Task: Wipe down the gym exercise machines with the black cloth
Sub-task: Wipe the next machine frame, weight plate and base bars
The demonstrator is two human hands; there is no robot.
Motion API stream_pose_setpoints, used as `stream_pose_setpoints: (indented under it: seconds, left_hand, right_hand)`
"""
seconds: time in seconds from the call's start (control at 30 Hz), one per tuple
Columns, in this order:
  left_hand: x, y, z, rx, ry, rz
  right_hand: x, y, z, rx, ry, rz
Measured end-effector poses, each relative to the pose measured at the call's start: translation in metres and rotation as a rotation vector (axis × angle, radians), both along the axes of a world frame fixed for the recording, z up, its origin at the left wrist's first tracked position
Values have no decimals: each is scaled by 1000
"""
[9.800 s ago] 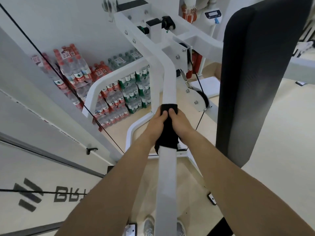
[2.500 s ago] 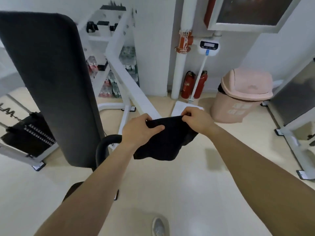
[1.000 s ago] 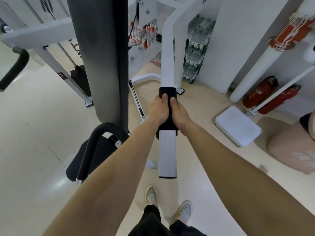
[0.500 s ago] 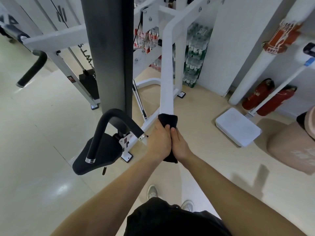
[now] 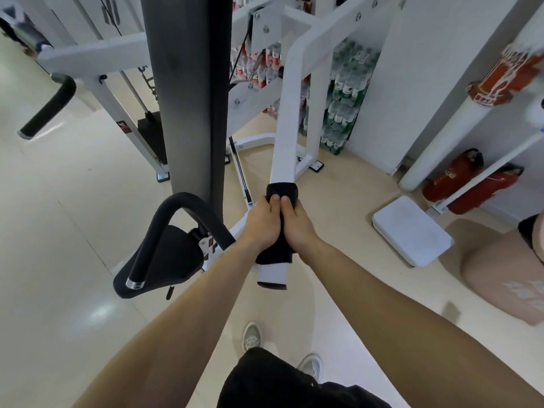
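Note:
A black cloth (image 5: 282,191) is wrapped round a white machine arm (image 5: 287,131) near its lower free end. My left hand (image 5: 263,220) grips the cloth from the left and my right hand (image 5: 297,223) grips it from the right, thumbs side by side on top. A bit of the cloth hangs below my hands, just above the arm's open end (image 5: 272,275). Most of the cloth is hidden under my fingers.
A tall dark back pad (image 5: 188,92) stands left of the arm, with a curved black handle (image 5: 182,228) and a seat (image 5: 164,263) below it. To the right are a white floor scale (image 5: 410,231), red extinguishers (image 5: 468,184) and a pink bin (image 5: 506,275). Stacked water bottles (image 5: 344,92) stand behind.
Since half a second ago my hands and the cloth have slid a little up the white arm from its end, so the arm's open end shows below them again.

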State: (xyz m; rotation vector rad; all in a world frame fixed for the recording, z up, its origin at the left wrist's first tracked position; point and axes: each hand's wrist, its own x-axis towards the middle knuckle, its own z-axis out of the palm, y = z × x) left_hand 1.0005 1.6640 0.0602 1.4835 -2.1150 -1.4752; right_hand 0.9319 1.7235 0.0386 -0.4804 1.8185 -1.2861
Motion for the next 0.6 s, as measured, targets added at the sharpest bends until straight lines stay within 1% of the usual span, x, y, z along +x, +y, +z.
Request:
stream_pose_setpoints:
  seconds: [0.13,0.6]
  left_hand:
    - [-21,-21,-2,-4,20,19]
    - [-116,-121,-5,-48,67,-16]
  right_hand:
    - [-21,-23,-3,-21,7,-12]
    - [-117,-118,0,-55,32,5]
